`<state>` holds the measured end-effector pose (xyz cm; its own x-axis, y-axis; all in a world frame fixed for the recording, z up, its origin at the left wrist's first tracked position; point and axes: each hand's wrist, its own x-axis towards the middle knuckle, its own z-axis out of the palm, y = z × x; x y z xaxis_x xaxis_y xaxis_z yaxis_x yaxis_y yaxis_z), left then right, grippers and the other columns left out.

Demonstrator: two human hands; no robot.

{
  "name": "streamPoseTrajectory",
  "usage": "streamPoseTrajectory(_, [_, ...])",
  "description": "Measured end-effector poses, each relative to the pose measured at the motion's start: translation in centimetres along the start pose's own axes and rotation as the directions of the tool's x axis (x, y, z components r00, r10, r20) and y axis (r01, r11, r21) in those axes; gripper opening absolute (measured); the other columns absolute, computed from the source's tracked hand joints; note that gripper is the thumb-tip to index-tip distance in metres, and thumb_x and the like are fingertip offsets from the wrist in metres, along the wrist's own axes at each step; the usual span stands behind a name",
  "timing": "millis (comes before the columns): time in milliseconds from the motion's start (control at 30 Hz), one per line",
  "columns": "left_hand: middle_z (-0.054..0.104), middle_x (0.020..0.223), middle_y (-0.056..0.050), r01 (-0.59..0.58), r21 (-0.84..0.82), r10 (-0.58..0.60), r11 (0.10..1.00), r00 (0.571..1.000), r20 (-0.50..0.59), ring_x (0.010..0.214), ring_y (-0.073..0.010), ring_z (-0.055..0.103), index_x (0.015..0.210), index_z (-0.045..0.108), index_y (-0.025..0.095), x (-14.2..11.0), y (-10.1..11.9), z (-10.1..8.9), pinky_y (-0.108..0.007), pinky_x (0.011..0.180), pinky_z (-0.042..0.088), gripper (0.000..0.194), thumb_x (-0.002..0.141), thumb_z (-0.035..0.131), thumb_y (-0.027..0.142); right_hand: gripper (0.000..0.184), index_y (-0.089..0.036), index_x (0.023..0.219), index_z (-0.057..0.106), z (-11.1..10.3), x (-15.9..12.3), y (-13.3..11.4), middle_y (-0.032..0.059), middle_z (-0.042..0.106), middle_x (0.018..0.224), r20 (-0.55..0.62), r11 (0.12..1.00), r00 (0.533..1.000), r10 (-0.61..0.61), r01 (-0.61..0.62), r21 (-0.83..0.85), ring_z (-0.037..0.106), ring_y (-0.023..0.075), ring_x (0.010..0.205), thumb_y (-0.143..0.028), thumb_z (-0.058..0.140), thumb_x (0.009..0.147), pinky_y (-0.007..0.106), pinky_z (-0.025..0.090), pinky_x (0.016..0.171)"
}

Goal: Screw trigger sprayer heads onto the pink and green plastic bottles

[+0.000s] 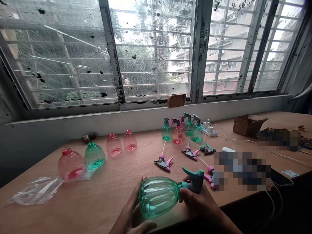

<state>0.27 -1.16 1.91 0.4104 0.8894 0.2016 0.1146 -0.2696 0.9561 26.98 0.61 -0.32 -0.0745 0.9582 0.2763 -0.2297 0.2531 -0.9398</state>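
Note:
A translucent green spray bottle (pixel 158 196) lies sideways between my two hands, above the front of the table. Around its base curls my left hand (pixel 131 211), with the thumb low in front and the fingers behind. At the neck, my right hand (pixel 198 200) grips the collar of the green and grey trigger sprayer head (pixel 195 180), which sits against the bottle's mouth. Whether it is fully screwed on, I cannot tell. Just beyond lie loose pink and grey sprayer heads (pixel 163 163) with thin tubes, and a green and grey one (pixel 208 149).
Open-necked bottles stand at left: pink (pixel 114 145) ones and a green (pixel 94 156) one. A clear plastic bag (pixel 36 191) lies beside them. Several assembled spray bottles (pixel 177 134) stand at the back, near a power strip (pixel 210 130) and a cardboard box (pixel 248 125). Cables cross the right side.

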Motion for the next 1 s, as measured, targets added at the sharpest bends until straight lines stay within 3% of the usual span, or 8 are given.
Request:
streamPoseTrajectory(133, [0.034, 0.165, -0.004, -0.024, 0.042, 0.027, 0.999, 0.997, -0.074, 0.152, -0.0375, 0.024, 0.156, 0.032, 0.031, 0.3, -0.3, -0.4, -0.053, 0.126, 0.01, 0.092, 0.079, 0.067, 0.068, 0.043, -0.018, 0.087, 0.061, -0.1, -0.1, -0.1, 0.0035, 0.074, 0.06, -0.011, 0.999, 1.0, 0.018, -0.018, -0.03, 0.056, 0.0149, 0.04, -0.054, 0.082, 0.076, 0.024, 0.042, 0.038])
streamPoseTrajectory(233, [0.042, 0.161, -0.003, 0.021, 0.051, -0.015, 0.998, 0.994, -0.11, 0.15, -0.0368, 0.03, 0.154, 0.037, 0.033, 0.2, 0.3, -0.4, -0.053, 0.123, 0.027, 0.077, 0.088, 0.062, 0.062, 0.043, -0.018, 0.088, 0.062, -0.1, -0.2, -0.4, 0.0044, 0.075, 0.062, 0.008, 0.998, 0.999, 0.031, -0.031, -0.047, 0.057, 0.0156, 0.042, -0.053, 0.082, 0.077, 0.025, 0.043, 0.04])
streamPoseTrajectory(333, [0.046, 0.16, -0.003, 0.042, -0.008, -0.042, 0.999, 0.997, -0.071, 0.147, -0.0343, 0.038, 0.154, 0.034, 0.038, 0.0, 1.0, -0.1, -0.049, 0.119, 0.038, 0.074, 0.089, 0.069, 0.049, 0.044, -0.018, 0.088, 0.061, -0.1, -0.1, -0.4, 0.0041, 0.074, 0.06, 0.002, 0.999, 1.0, 0.027, -0.027, -0.026, 0.056, 0.015, 0.041, -0.055, 0.082, 0.076, 0.024, 0.042, 0.039])
streamPoseTrajectory(433, [0.037, 0.164, -0.005, -0.014, -0.037, 0.011, 0.999, 0.996, -0.088, 0.15, -0.0327, 0.034, 0.155, 0.025, 0.04, -0.1, 1.0, 0.3, -0.048, 0.12, 0.037, 0.085, 0.086, 0.075, 0.041, 0.046, -0.018, 0.087, 0.061, -0.1, -0.1, -0.4, 0.0043, 0.074, 0.059, 0.021, 0.998, 0.998, 0.054, -0.054, -0.013, 0.054, 0.0144, 0.041, -0.056, 0.083, 0.074, 0.024, 0.04, 0.039])
streamPoseTrajectory(533, [0.031, 0.166, -0.004, -0.059, -0.031, 0.055, 0.998, 0.992, -0.113, 0.151, -0.032, 0.03, 0.154, 0.027, 0.041, -0.1, 0.8, 0.6, -0.046, 0.121, 0.035, 0.084, 0.085, 0.076, 0.041, 0.045, -0.017, 0.089, 0.062, -0.2, -0.1, -0.4, 0.0051, 0.075, 0.061, 0.038, 0.996, 0.996, 0.083, -0.083, -0.011, 0.055, 0.0145, 0.042, -0.054, 0.084, 0.074, 0.023, 0.041, 0.039])
streamPoseTrajectory(667, [0.033, 0.166, -0.003, 0.004, -0.042, -0.005, 0.999, 0.999, -0.041, 0.149, -0.035, 0.035, 0.152, 0.034, 0.04, 0.1, 0.8, 0.2, -0.048, 0.121, 0.035, 0.077, 0.086, 0.072, 0.053, 0.044, -0.017, 0.09, 0.062, -0.1, -0.2, -0.2, 0.0054, 0.075, 0.061, 0.037, 0.997, 0.996, 0.078, -0.078, -0.004, 0.056, 0.0148, 0.042, -0.052, 0.084, 0.074, 0.023, 0.041, 0.04])
streamPoseTrajectory(800, [0.042, 0.161, -0.007, 0.058, 0.011, -0.057, 0.998, 0.991, -0.124, 0.148, -0.0351, 0.036, 0.151, 0.036, 0.035, 0.4, 0.3, -0.2, -0.055, 0.123, 0.024, 0.07, 0.09, 0.059, 0.061, 0.045, -0.018, 0.088, 0.063, 0.0, -0.1, 0.0, 0.0046, 0.074, 0.059, 0.006, 0.998, 0.998, 0.062, -0.062, 0.006, 0.054, 0.0143, 0.04, -0.053, 0.086, 0.072, 0.023, 0.04, 0.038])
streamPoseTrajectory(1000, [0.036, 0.164, -0.001, -0.057, -0.013, 0.055, 0.998, 0.989, -0.14, 0.147, -0.0309, 0.038, 0.151, 0.029, 0.045, 0.4, -0.3, 0.3, -0.045, 0.12, 0.036, 0.08, 0.085, 0.074, 0.048, 0.045, -0.019, 0.086, 0.064, 0.3, -0.1, -0.3, 0.0031, 0.074, 0.059, -0.013, 0.998, 0.998, 0.068, -0.068, -0.006, 0.054, 0.0147, 0.039, -0.055, 0.085, 0.071, 0.024, 0.04, 0.038])
